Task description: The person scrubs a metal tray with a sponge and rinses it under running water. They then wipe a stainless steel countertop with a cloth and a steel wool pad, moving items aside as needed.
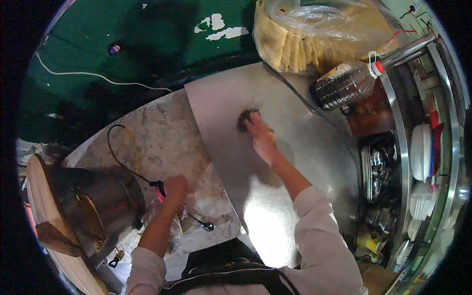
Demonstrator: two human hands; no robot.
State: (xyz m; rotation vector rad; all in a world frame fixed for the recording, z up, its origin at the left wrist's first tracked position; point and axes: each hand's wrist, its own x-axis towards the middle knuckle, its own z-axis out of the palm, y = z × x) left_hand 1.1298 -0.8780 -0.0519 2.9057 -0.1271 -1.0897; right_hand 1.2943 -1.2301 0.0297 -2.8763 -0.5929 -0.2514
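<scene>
My right hand reaches over a stainless steel tabletop, its fingers on a dark scouring pad. The hand is somewhat blurred and the pad partly covered. To the left, my left hand is over a worn, stained surface, beside a pink object with a black cable looping from it. Whether those fingers hold anything is hidden by blur. A small black plug on a cord lies below that hand.
A large metal pot with a wooden lid stands left. Plastic-wrapped yellowish sheets and a dark-filled bottle with a red cap lie at the upper right. A metal rack with dishes stands right. A cable crosses the steel surface.
</scene>
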